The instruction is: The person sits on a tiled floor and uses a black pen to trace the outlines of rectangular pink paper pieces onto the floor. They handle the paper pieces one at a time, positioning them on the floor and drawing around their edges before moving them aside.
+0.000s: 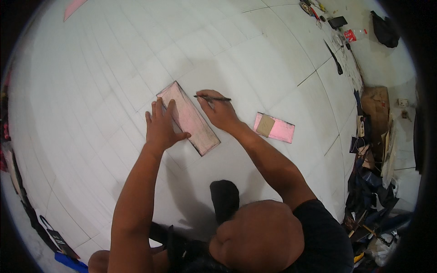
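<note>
- the larger card [190, 116] is set left of the frame's centre, on the broad surface [114, 59].
- the left hand [159, 126] is laid over the card's left edge.
- a pen [221, 98] is held in the right hand [221, 114], just right of the card's upper part.
- a smaller card [283, 132] is placed right of centre, with a square piece [265, 125] laid on its left part.
- a bottle [356, 34] is seen at the upper right, left of a bag [384, 29].
</note>
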`<state>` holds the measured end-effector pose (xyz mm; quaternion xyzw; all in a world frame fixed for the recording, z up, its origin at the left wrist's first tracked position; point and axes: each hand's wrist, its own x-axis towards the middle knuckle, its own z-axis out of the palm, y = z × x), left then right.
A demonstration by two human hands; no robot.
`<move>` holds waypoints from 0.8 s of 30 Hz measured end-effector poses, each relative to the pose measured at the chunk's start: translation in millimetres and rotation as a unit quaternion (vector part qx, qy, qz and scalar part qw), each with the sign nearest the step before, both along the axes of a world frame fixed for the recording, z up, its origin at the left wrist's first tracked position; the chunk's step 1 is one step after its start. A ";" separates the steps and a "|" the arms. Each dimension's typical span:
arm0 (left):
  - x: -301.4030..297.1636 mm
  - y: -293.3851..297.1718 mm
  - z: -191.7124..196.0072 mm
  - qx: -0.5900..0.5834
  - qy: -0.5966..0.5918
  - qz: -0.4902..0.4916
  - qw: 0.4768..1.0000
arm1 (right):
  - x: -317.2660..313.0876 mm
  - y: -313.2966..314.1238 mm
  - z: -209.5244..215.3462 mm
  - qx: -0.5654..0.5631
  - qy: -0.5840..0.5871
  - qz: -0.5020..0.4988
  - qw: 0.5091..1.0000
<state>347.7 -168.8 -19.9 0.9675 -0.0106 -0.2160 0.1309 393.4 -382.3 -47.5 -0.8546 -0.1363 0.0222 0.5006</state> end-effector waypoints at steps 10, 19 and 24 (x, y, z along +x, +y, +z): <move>-0.8 2.5 -0.1 -0.008 -0.005 -0.012 1.000 | 60.4 49.3 -15.9 -0.025 0.023 0.038 0.999; 0.8 2.9 -4.3 0.004 0.013 -0.014 1.000 | 45.6 21.4 -7.7 -0.089 -0.118 0.154 0.977; 2.1 -0.9 -0.1 0.009 0.023 -0.008 1.000 | -13.8 -34.7 9.6 -0.139 -0.089 0.241 0.956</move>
